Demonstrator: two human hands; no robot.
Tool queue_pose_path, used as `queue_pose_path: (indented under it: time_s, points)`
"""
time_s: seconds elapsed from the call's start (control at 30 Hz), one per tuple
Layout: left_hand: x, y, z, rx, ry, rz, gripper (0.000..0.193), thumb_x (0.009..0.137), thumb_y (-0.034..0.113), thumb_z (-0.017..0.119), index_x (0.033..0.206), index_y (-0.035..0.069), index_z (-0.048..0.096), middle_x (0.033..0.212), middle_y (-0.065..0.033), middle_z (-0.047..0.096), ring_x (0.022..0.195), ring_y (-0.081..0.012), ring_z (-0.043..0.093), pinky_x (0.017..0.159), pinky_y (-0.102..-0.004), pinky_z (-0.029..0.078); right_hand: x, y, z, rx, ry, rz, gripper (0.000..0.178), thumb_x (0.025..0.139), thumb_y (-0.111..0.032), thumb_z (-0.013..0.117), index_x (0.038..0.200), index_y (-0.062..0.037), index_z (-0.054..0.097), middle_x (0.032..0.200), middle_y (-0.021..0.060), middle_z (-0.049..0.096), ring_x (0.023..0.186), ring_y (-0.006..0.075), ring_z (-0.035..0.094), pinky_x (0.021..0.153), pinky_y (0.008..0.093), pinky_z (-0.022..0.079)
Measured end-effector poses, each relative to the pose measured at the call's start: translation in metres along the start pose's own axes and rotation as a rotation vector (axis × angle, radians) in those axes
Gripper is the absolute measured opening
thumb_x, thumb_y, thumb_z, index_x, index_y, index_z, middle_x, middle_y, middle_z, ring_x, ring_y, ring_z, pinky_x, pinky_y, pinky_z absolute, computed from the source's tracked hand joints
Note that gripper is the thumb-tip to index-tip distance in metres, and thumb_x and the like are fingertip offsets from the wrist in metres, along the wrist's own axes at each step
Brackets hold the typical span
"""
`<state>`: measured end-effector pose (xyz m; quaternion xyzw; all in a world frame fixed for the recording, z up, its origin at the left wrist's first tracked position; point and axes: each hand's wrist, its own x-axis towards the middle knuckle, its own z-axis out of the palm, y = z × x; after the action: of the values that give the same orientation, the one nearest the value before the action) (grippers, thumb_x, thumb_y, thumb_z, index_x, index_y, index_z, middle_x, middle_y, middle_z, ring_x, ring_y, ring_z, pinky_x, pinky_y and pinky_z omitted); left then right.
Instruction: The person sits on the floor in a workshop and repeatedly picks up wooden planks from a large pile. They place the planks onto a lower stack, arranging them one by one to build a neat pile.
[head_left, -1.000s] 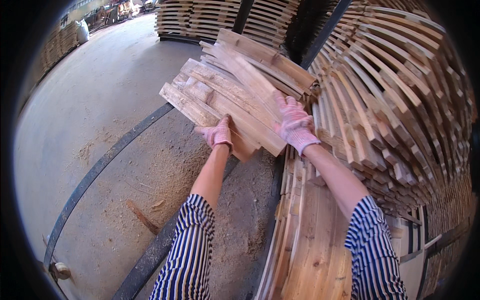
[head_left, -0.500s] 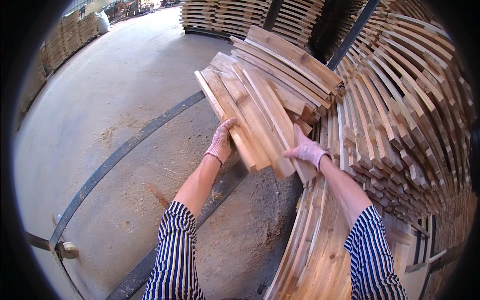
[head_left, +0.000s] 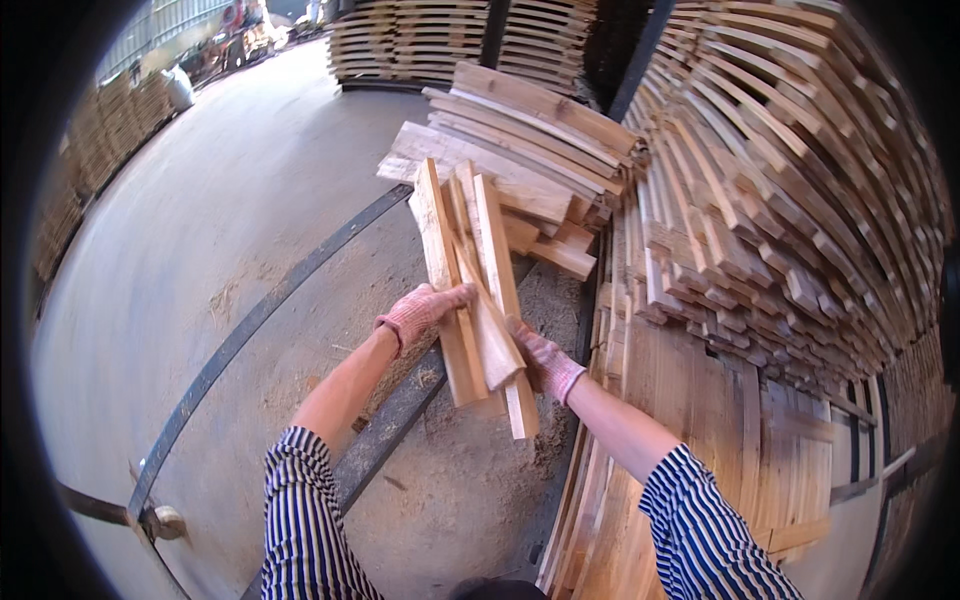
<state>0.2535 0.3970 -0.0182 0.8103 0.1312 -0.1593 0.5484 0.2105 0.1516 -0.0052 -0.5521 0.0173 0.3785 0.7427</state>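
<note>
Boards (head_left: 498,250) partly hide the right hand (head_left: 546,362).

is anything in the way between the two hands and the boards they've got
Nothing visible is. The gloved left hand meets the held boards directly on their left side, the gloved right hand on their right. The pile of other boards lies beyond, not between.

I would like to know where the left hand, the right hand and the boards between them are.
Left hand (head_left: 428,308), head view: middle of the gloved hand.
Right hand (head_left: 547,360), head view: middle of the gloved hand.
Boards (head_left: 496,262), head view: face of the rightmost one.
</note>
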Motion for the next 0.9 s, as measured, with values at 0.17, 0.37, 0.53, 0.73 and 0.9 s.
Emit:
queue_pose_path:
  time_s: [0.17,0.37,0.53,0.73,0.9]
  points:
    - [0.002,-0.021,0.017,-0.714,0.135,0.049,0.066,0.085,0.041,0.081,0.121,-0.011,0.062,0.101,-0.0170,0.072,0.097,-0.0313,0.071,0.087,-0.0452,0.060,-0.011,-0.013,0.033,-0.096,0.025,0.025,0.062,0.089,-0.029,0.077,0.139,-0.0038,0.050,0.121,0.0177,0.067,0.111,0.0291,0.067,0.106,0.0415,0.055]
    - [-0.071,0.002,0.030,-0.864,-0.019,-0.007,0.033,0.095,0.018,0.066,0.118,-0.005,0.066,0.101,-0.0162,0.073,0.084,-0.0274,0.074,0.077,-0.0408,0.064,-0.059,0.002,0.051,-0.080,-0.011,-0.093,0.093,0.085,-0.030,0.087,0.157,-0.0077,0.032,0.136,0.0122,0.063,0.114,0.0232,0.067,0.096,0.0381,0.059]
    - [-0.153,0.025,0.047,-0.958,-0.107,-0.037,0.043,0.099,0.027,0.062,0.129,-0.004,0.061,0.113,-0.0165,0.072,0.097,-0.0258,0.072,0.089,-0.0379,0.061,-0.121,-0.007,0.059,-0.184,-0.036,-0.196,0.114,0.077,-0.042,0.091,0.161,-0.0063,0.024,0.135,0.0164,0.062,0.118,0.0248,0.065,0.099,0.0371,0.058]
    - [-0.253,0.087,0.109,-0.790,-0.006,0.419,0.047,0.098,0.032,0.063,0.129,-0.003,0.058,0.114,-0.0160,0.068,0.098,-0.0263,0.071,0.088,-0.0394,0.062,-0.245,-0.019,0.024,-0.214,-0.162,-0.578,0.109,0.079,-0.036,0.091,0.160,-0.0013,0.027,0.141,0.0114,0.055,0.129,0.0181,0.053,0.108,0.0336,0.049]
    - [-0.301,0.167,0.177,-0.830,-0.028,0.844,0.046,0.097,0.022,0.067,0.133,-0.004,0.054,0.115,-0.0165,0.067,0.102,-0.0266,0.069,0.092,-0.0401,0.059,-0.346,-0.080,-0.030,-0.493,0.055,-0.636,0.096,0.070,-0.024,0.097,0.146,-0.0028,0.044,0.133,0.0111,0.062,0.121,0.0198,0.059,0.107,0.0381,0.049]
